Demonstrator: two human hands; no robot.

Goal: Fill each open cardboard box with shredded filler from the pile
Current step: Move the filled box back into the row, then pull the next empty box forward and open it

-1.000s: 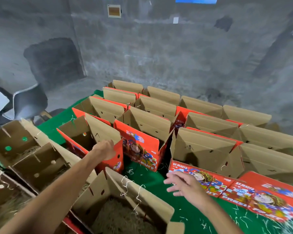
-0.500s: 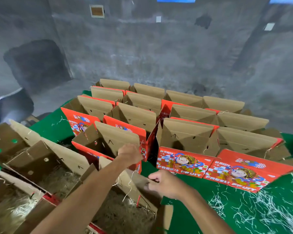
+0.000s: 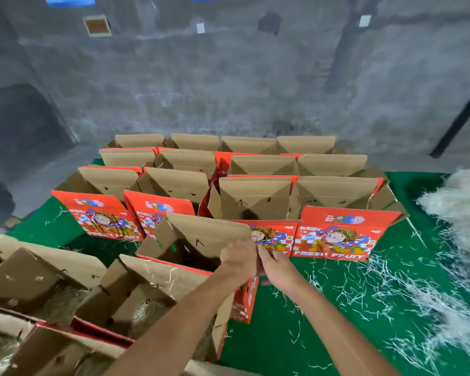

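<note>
— What's spread out there?

— A green surface (image 3: 323, 335) with rows of open red-and-brown cardboard boxes (image 3: 255, 196) standing beyond the fingers. The pile of pale shredded filler (image 3: 461, 196) lies well off to their right, with loose strands trailing nearer.

— And nearer us?

— Boxes to the left of the fingers, strands showing inside them.

— The hands?

— Both meet at the right corner of one open box (image 3: 201, 240). The left hand (image 3: 238, 257) curls its fingers over the rim; the right hand (image 3: 276, 264) pinches the same edge.
</note>
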